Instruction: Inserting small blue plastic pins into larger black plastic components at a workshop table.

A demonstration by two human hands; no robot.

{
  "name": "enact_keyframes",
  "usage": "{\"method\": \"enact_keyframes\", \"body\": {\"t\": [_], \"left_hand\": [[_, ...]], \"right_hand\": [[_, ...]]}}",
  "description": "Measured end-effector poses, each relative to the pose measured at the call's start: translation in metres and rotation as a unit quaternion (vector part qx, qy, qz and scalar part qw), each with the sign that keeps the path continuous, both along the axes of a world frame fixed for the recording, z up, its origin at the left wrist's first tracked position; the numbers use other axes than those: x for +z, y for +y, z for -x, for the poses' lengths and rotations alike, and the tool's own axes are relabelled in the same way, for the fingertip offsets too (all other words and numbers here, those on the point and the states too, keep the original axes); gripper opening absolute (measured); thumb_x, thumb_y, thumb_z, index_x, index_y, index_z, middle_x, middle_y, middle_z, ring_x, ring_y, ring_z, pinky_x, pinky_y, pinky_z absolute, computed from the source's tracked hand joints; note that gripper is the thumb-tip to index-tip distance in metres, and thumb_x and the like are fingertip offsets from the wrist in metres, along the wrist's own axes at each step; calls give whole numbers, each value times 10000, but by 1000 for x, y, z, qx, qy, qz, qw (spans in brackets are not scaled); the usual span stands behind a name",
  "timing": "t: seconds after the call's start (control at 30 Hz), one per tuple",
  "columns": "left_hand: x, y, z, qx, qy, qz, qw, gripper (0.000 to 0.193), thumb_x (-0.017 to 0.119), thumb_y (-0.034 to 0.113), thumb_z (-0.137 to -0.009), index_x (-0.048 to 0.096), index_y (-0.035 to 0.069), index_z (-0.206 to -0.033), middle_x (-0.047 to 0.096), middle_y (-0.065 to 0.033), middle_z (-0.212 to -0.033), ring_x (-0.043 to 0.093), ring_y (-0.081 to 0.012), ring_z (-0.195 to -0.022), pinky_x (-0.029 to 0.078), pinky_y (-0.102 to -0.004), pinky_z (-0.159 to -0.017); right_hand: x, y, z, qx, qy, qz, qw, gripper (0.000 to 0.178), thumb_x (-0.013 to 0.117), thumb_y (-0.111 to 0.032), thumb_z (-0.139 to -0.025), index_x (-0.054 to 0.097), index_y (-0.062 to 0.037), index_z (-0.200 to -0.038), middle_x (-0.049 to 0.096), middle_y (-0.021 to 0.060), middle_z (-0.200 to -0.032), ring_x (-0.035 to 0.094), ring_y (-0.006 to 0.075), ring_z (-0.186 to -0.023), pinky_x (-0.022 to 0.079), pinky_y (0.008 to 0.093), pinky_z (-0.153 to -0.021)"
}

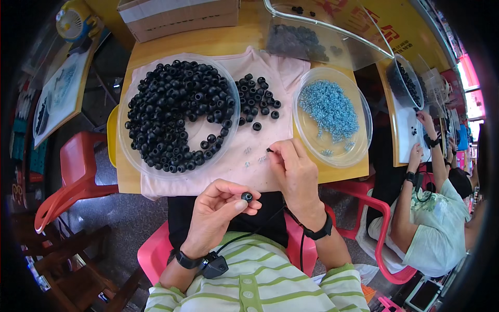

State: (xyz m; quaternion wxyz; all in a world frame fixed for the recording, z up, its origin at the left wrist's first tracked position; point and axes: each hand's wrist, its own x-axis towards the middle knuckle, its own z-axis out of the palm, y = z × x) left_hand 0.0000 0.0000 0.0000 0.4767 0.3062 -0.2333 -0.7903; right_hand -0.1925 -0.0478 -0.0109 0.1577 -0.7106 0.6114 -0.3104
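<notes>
Black bead (247, 197), pinched by the left hand (214, 208), could drop if grip slackens; right hand (297, 174), at two o'clock, pinches something dark (269, 150).

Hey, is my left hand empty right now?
No, your left hand pinches a round black bead.

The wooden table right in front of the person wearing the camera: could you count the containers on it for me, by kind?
Round clear tubs (black-bead tub, blue-bead tub): 2
Clear plastic bin: 1
Cardboard box: 1
Total: 4
</notes>
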Motion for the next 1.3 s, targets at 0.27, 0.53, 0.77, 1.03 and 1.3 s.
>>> {"method": "enact_keyframes", "body": {"t": [0.27, 0.53, 0.77, 1.03, 1.3], "left_hand": [[5, 1, 6, 13, -20, -26, 999, 201, 607, 8, -954, 580, -38, -1147, 673, -185, -1100, 691, -214, -987, 573, -323, -891], [19, -1, 13, 13, 12, -7, 1000, 206, 634, -3, -937, 599, -28, -1138, 686, -150, -1082, 691, -197, -972, 566, -307, -877], [17, 2, 14, 9, 3, 7, 1000, 219, 661, -49, -903, 613, -16, -1114, 688, -133, -1073, 691, -184, -961, 564, -303, -872], [12, 3, 14, 2, 10, 13, 1000, 206, 664, -62, -895, 632, -16, -1092, 686, -124, -1068, 691, -186, -971, 575, -307, -881], [16, 1, 14, 5, 17, 1, 1000, 212, 669, -64, -888, 637, -14, -1091, 686, -129, -1075, 693, -189, -952, 578, -306, -869]], "right_hand": [[22, 7, 5, 8, -181, -25, 983, 159, 681, 48, -822, 622, -21, -952, 643, 95, -863, 679, 202, -710, 557, 301, -586], [73, 34, 7, 118, -392, -157, 899, 168, 674, 43, -871, 680, 27, -1038, 690, 98, -957, 703, 125, -780, 568, 212, -592], [73, 35, 8, 141, -359, -119, 915, 149, 675, 41, -886, 681, 15, -1033, 676, 93, -964, 705, 126, -745, 554, 209, -571], [67, 36, 9, 167, -292, -73, 939, 177, 683, 36, -885, 684, -18, -1054, 652, 76, -938, 650, 91, -698, 530, 207, -562], [60, 39, 3, 101, -418, -137, 892, 115, 702, 13, -879, 685, 5, -993, 651, 80, -921, 650, 98, -699, 526, 213, -556]]}}
